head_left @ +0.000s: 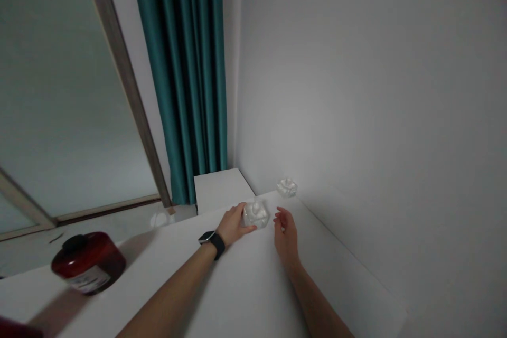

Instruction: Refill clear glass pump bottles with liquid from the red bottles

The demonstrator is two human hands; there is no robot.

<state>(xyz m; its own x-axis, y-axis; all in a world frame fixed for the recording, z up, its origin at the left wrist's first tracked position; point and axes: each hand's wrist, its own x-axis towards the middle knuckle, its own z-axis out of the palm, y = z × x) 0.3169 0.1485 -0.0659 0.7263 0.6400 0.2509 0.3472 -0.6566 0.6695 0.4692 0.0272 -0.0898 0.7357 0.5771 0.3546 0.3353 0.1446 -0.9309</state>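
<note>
A small clear glass container [256,215] with a rounded knob on top stands on the white surface [237,285]. My left hand [233,224], with a black watch on its wrist, grips its left side between thumb and fingers. To the right of this glass piece is my right hand [285,229], apart from it, with loosely curved fingers and nothing in them. A second, similar clear glass container [287,187] sits farther back, close to the wall.
On the left stands a dark red bottle [89,264] with a black cap and a pale label. Another red object [18,329] is cut off at the lower left corner. Behind are a white box-like cabinet [224,190], a teal curtain [186,90] and the grey wall [356,116].
</note>
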